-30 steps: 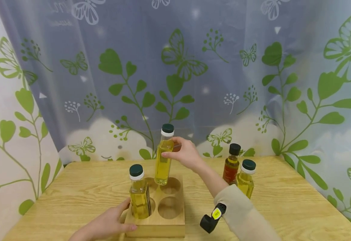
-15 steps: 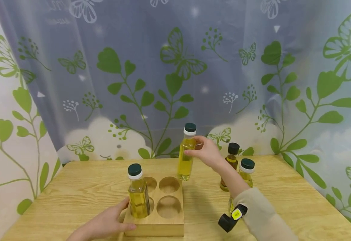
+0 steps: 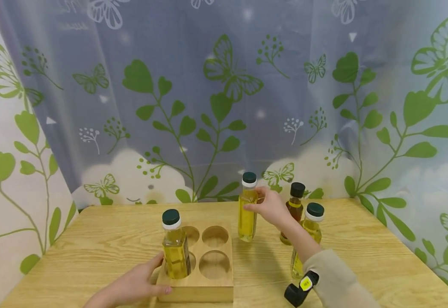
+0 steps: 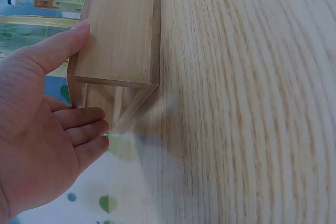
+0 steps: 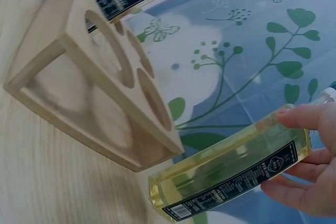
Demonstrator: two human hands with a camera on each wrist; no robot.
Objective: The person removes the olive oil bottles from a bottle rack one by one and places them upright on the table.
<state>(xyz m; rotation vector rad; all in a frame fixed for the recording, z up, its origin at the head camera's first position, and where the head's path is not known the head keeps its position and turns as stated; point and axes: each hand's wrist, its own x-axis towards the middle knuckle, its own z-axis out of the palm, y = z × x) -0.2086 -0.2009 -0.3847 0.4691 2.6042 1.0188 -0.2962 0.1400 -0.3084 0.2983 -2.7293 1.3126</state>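
My right hand (image 3: 271,208) pinches an oil bottle (image 3: 248,220) by its upper body, thumb on one side and fingers on the other. This bottle has yellow oil, a dark green cap and a black label; it stands upright just right of the rack, its base right at the tabletop. In the right wrist view the hand (image 5: 315,156) grips the same bottle (image 5: 231,169) near its neck. My left hand (image 3: 139,280) holds the left front corner of the wooden bottle rack (image 3: 195,294), thumb on its front. A second oil bottle (image 3: 176,252) sits in the rack's front left hole.
On the wooden table (image 3: 124,226), a yellow oil bottle (image 3: 311,231) with a green cap stands at the right, partly behind the right forearm. A darker bottle (image 3: 295,207) with a black cap is behind it. A patterned curtain (image 3: 285,98) hangs along the back.
My right hand has carried the oil bottle from above the rack's back holes to the right, then lowered it towards the table. The left hand stays on the rack.
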